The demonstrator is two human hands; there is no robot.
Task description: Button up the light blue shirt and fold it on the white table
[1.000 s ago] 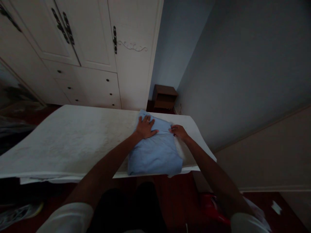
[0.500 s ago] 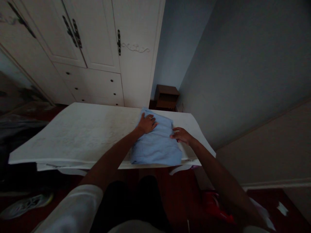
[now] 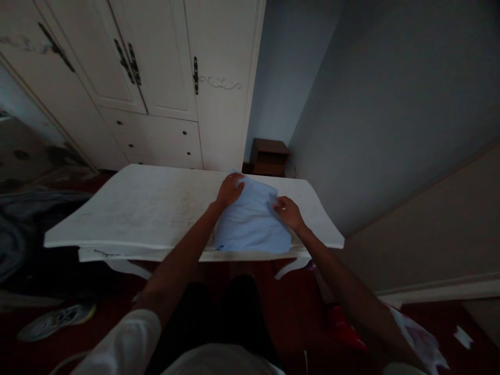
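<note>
A folded light blue cloth (image 3: 252,229) lies on the right part of a white table (image 3: 148,208), near its front edge. My left hand (image 3: 230,188) rests on the cloth's far left corner with its fingers curled over the edge. My right hand (image 3: 287,211) is at the cloth's right edge, fingers bent and pinching the fabric. Both arms reach forward over the table's front edge.
A white wardrobe (image 3: 156,78) with drawers stands behind the table. A small brown nightstand (image 3: 269,156) sits in the corner by the wall. On the dark red floor lie a shoe (image 3: 54,320) at left and something red (image 3: 344,325) at right. Dark fabric (image 3: 23,229) is heaped at left.
My left hand has slid from flat on the cloth to its far corner and curled. My right hand stays at the right edge. The view has drawn back from the table.
</note>
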